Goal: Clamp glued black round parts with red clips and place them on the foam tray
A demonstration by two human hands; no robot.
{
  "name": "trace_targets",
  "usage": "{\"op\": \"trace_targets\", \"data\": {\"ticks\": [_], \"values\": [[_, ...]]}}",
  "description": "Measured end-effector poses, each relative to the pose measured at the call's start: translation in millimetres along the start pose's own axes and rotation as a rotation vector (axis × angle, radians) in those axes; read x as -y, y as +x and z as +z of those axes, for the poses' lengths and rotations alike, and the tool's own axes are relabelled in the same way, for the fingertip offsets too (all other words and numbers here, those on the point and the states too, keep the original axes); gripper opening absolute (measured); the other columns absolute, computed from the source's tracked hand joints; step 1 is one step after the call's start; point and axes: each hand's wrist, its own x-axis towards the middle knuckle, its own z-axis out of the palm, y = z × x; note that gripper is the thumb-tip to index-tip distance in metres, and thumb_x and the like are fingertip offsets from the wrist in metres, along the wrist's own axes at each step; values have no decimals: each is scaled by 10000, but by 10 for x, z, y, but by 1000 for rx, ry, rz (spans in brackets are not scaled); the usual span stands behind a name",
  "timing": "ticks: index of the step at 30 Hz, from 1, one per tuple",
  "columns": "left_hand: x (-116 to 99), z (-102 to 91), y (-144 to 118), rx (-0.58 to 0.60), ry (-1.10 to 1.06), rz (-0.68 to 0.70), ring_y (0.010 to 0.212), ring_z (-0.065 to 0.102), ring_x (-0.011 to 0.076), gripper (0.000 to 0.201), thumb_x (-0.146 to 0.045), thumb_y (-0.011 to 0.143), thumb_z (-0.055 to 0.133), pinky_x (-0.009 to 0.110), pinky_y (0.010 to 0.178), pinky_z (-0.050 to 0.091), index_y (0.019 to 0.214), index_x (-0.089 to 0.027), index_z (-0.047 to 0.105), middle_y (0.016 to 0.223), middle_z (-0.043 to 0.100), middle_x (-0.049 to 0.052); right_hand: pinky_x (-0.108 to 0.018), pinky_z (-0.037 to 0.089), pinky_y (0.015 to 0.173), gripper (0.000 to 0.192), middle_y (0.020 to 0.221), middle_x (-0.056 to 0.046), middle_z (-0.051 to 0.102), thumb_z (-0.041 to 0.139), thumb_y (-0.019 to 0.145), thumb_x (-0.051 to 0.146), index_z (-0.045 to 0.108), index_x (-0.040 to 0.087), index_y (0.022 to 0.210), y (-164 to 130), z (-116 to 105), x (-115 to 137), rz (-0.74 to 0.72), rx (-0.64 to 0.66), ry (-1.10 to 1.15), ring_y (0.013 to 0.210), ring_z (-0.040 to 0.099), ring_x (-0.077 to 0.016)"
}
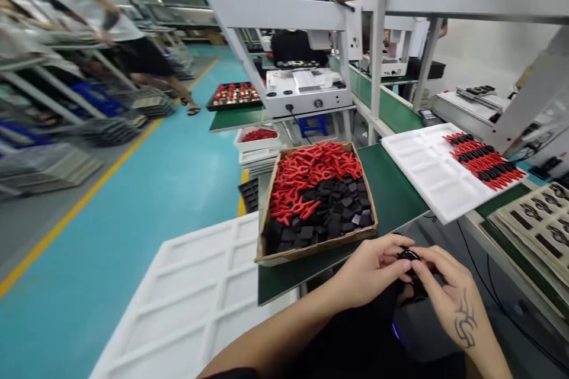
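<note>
Over my lap, both hands pinch one small black glossy piece with a rounded face (409, 255); its exact kind is hard to make out. My left hand (371, 269) grips it from the left with thumb and fingers. From the right, my right hand (448, 284) presses a thumb on it, its fingers curled around the far side. The hands partly cover the piece. Just beyond them, a cardboard box (317, 244) holds a pile of red plastic spring clamps (306, 172) and many black square pads (338, 207).
A white tray (422, 172) with rows of red clamps gripping black pieces lies on the green bench (395, 201). Stacked trays of black parts (533, 219) stand at right. A large white compartment tray (191, 290) is at lower left. A person (128, 29) walks in the aisle.
</note>
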Motion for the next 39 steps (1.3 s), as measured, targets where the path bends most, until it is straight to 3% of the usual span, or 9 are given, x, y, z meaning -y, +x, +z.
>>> {"op": "trace_targets", "data": {"ticks": [9, 15, 19, 23, 25, 29, 33, 36, 39], "values": [[-207, -723, -335, -136, 9, -74, 932, 815, 251, 542, -499, 911, 837, 384, 869, 662, 1330, -168, 745, 1250, 805, 138, -288, 566, 866, 230, 1055, -49, 714, 551, 1113, 246, 729, 255, 1259, 702, 549, 271, -159, 377, 19, 948, 714, -191], [-339, -1131, -439, -192, -25, -97, 963, 832, 283, 600, -504, 925, 821, 394, 875, 674, 1389, -149, 685, 1081, 842, 123, -293, 545, 894, 235, 1104, -40, 726, 517, 1129, 213, 744, 267, 1151, 1306, 738, 418, -249, 565, -61, 1008, 700, -189], [-314, -1340, -450, -353, -127, -77, 996, 838, 298, 582, -543, 884, 857, 402, 911, 678, 1276, -140, 707, 1024, 852, 121, -377, 538, 930, 141, 1092, -75, 764, 629, 1059, 170, 734, 215, 1141, 1707, 775, 245, -343, 436, -357, 1038, 670, -256], [-252, -1457, -435, -492, -262, -42, 951, 846, 303, 529, -553, 799, 930, 377, 845, 693, 1048, -156, 686, 980, 843, 103, -440, 514, 827, 141, 920, -111, 779, 701, 946, 64, 750, 176, 1016, 1886, 902, 43, -434, 502, -830, 960, 632, -333], [-224, -1482, -426, -513, -294, -29, 919, 849, 303, 550, -554, 782, 943, 361, 798, 696, 1051, -156, 677, 943, 841, 101, -443, 501, 783, 153, 823, -119, 761, 658, 970, 65, 750, 177, 924, 1901, 966, -20, -463, 521, -945, 920, 633, -342], [-208, -1486, -422, -501, -318, -3, 953, 848, 313, 632, -522, 797, 943, 360, 805, 697, 1238, -141, 701, 974, 843, 114, -440, 532, 807, 258, 888, -110, 785, 545, 1052, 118, 781, 168, 1144, 1869, 963, -28, -440, 410, -702, 895, 669, -309], [-214, -1490, -431, -516, -382, -14, 988, 844, 321, 638, -501, 780, 962, 405, 898, 694, 1254, -135, 742, 1106, 835, 129, -346, 588, 813, 235, 1137, -85, 800, 603, 1078, 300, 790, 236, 1205, 1770, 920, 164, -198, 307, -215, 954, 751, -240], [-193, -1505, -435, -524, -451, 6, 1036, 832, 335, 601, -517, 810, 936, 449, 964, 680, 1239, -133, 765, 1115, 836, 135, -315, 594, 772, 250, 1039, -51, 781, 681, 1037, 369, 792, 256, 1231, 1674, 977, 304, -85, 314, -61, 851, 750, -208], [-153, -1516, -439, -523, -499, 23, 1050, 820, 322, 576, -518, 808, 936, 466, 987, 675, 1219, -140, 796, 1099, 833, 121, -294, 586, 747, 301, 936, -21, 731, 749, 986, 345, 777, 256, 1272, 1607, 1073, 343, -77, 351, -2, 800, 713, -187]]}}
